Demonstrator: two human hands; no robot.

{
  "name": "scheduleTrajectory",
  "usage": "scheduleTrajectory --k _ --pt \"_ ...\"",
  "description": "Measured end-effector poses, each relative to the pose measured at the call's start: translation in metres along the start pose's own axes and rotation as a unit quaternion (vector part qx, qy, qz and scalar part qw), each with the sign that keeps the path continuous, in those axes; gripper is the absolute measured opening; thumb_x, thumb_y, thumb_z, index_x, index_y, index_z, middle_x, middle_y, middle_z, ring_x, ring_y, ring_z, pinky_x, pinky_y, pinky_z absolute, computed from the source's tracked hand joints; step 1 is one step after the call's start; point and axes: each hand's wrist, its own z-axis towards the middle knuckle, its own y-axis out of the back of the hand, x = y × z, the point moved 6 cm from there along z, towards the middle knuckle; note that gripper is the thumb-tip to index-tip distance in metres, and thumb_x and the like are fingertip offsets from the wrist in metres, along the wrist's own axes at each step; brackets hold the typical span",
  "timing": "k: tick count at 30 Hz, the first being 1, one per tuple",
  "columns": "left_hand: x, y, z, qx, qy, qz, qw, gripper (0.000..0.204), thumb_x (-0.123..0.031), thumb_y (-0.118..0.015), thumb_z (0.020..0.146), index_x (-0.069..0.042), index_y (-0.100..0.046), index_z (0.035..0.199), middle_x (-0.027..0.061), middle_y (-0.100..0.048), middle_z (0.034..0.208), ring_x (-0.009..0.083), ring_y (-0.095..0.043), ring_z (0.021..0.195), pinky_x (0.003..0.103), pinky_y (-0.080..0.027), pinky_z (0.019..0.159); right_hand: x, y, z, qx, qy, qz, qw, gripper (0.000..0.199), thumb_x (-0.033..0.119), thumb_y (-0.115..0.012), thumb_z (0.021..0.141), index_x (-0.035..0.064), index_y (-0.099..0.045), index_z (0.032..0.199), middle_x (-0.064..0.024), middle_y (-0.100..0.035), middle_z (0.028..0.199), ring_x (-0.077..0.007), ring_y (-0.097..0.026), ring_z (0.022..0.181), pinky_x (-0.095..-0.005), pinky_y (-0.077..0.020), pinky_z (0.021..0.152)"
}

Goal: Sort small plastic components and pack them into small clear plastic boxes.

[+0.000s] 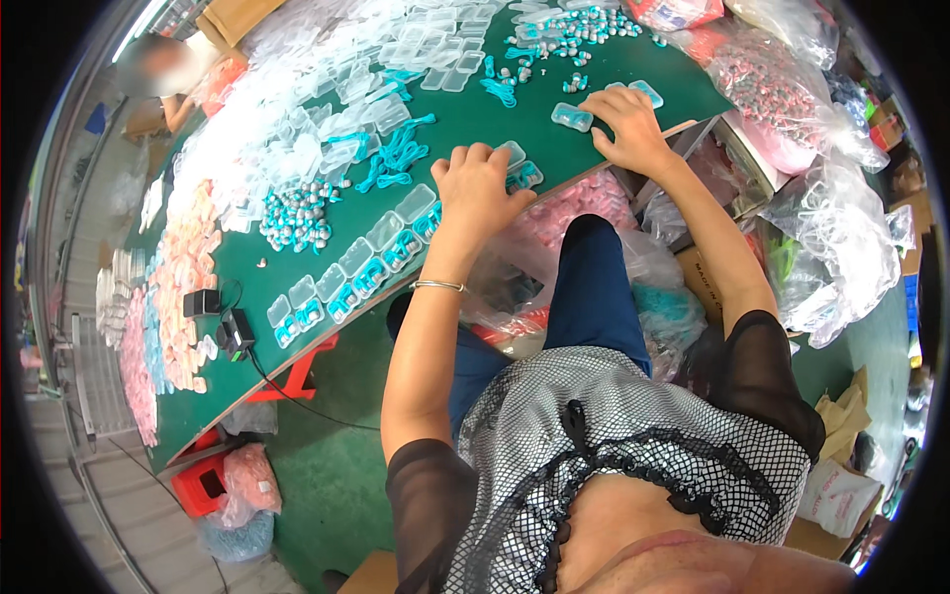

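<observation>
My left hand is at the table's near edge, thumb stretched away from bent fingers, beside a clear plastic case with turquoise pieces inside. Part of that case is hidden by the hand. To its left runs a row of lid-up clear cases, each holding turquoise cord and small pieces. My right hand reaches over the table with fingers spread, the thumb near a closed case with turquoise contents. Another closed case lies just beyond its fingers. Whether the fingertips touch either case cannot be made out.
Turquoise cords, turquoise-and-silver pieces and heaped clear cases cover the green table. A black device with a cable sits at left. Plastic bags crowd the right. A co-worker is at far left.
</observation>
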Motion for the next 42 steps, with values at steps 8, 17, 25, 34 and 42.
scheduleTrajectory --k 8,17,25,34,42 --pt "0.002 -0.023 0.002 0.039 -0.002 0.011 0.999 0.054 -0.034 -0.081 0.065 -0.012 -0.067 0.113 0.0081 -0.065 0.103 0.0290 -0.057 0.104 0.047 -0.037 0.086 0.064 -0.056 0.036 0.100 0.050 0.123 0.986 0.023 0.021 -0.063 0.085 0.0143 -0.067 0.106 -0.0030 -0.064 0.103 -0.0242 -0.057 0.104 -0.0438 -0.0371 0.091" --pt "0.000 -0.015 0.001 -0.093 -0.017 -0.049 0.994 0.051 -0.024 -0.079 0.070 -0.006 -0.064 0.114 0.0094 -0.065 0.102 0.0295 -0.059 0.102 0.046 -0.040 0.087 0.064 -0.039 0.026 0.178 0.055 0.350 0.918 0.029 0.009 -0.070 0.077 0.0033 -0.061 0.104 -0.0105 -0.063 0.103 -0.0314 -0.059 0.097 -0.0402 -0.0480 0.083" --pt "-0.011 -0.029 0.006 -0.101 -0.085 -0.060 0.989 0.025 -0.021 -0.073 0.074 -0.008 -0.068 0.095 0.0069 -0.067 0.083 0.0251 -0.062 0.085 0.043 -0.041 0.079 0.061 -0.028 0.003 0.088 0.014 0.315 0.945 0.025 0.012 -0.069 0.080 0.0044 -0.065 0.103 -0.0117 -0.064 0.091 -0.0310 -0.060 0.088 -0.0385 -0.0478 0.078" --pt "-0.016 0.001 -0.010 -0.212 -0.020 -0.074 0.974 0.038 -0.027 -0.078 0.070 -0.011 -0.068 0.103 0.0064 -0.064 0.103 0.0261 -0.057 0.099 0.043 -0.039 0.084 0.056 -0.018 0.009 0.059 0.070 0.203 0.975 0.028 0.017 -0.071 0.077 0.0108 -0.066 0.104 -0.0070 -0.065 0.096 -0.0274 -0.060 0.094 -0.0404 -0.0423 0.087" --pt "0.030 0.013 -0.065 -0.094 0.058 -0.013 0.994 0.046 -0.031 -0.080 0.067 -0.011 -0.067 0.107 0.0068 -0.061 0.107 0.0282 -0.053 0.105 0.047 -0.035 0.090 0.057 -0.024 0.032 0.022 0.040 0.065 0.997 0.029 0.019 -0.063 0.082 0.0127 -0.067 0.110 -0.0051 -0.065 0.113 -0.0272 -0.055 0.111 -0.0431 -0.0393 0.095"
